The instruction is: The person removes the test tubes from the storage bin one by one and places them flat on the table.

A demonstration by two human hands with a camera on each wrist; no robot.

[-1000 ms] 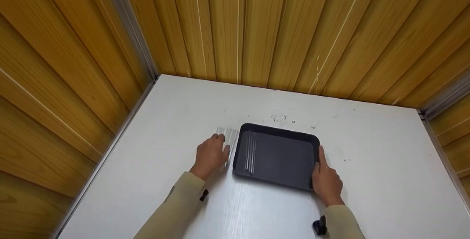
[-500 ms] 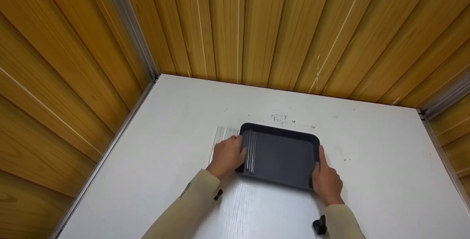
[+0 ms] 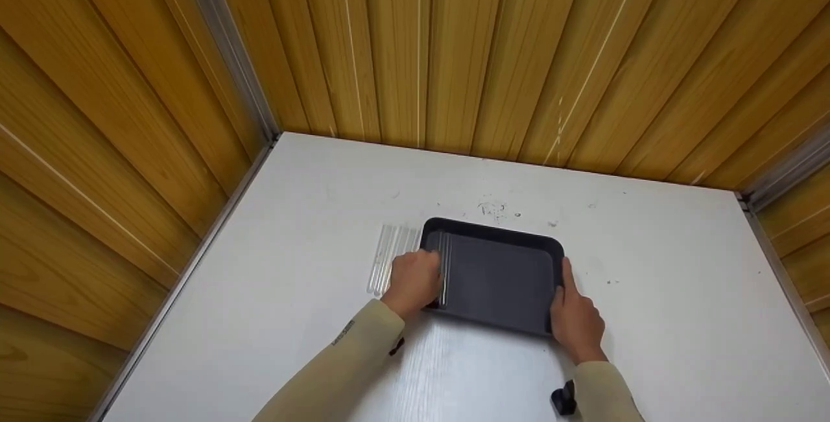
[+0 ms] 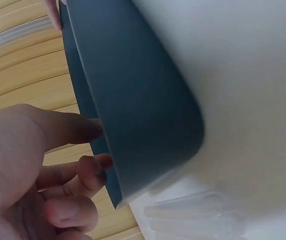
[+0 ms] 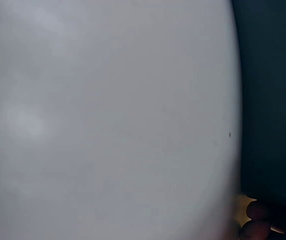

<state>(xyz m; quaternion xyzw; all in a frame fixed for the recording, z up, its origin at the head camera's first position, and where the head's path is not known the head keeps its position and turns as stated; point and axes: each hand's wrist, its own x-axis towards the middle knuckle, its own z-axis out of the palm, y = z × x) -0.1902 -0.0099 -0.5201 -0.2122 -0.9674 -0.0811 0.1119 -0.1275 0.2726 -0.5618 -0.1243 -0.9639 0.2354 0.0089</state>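
Observation:
A dark rectangular baking tray [image 3: 506,279] lies on the white table. My right hand [image 3: 576,321] holds its right side, thumb over the rim and index finger along the outer wall. My left hand [image 3: 415,282] reaches over the left rim into the tray, fingers bent. In the left wrist view its thumb and index tips go behind the tray wall [image 4: 143,100], so I cannot tell whether they pinch anything. Beside that hand, clear test tubes [image 3: 445,266] lie lengthwise inside the tray, partly covered. More clear test tubes [image 3: 382,260] lie side by side on the table, left of the tray.
The white table [image 3: 324,214] meets wood-look panel walls [image 3: 454,52] at the back and left, with a metal post [image 3: 224,39] at the left corner. Dark scuff marks [image 3: 493,209] show behind the tray. A black strap piece [image 3: 564,399] sits by the right sleeve.
My left hand has moved right, from the test tubes on the table across the tray's left rim and into the tray. The right hand has stayed on the tray's right side.

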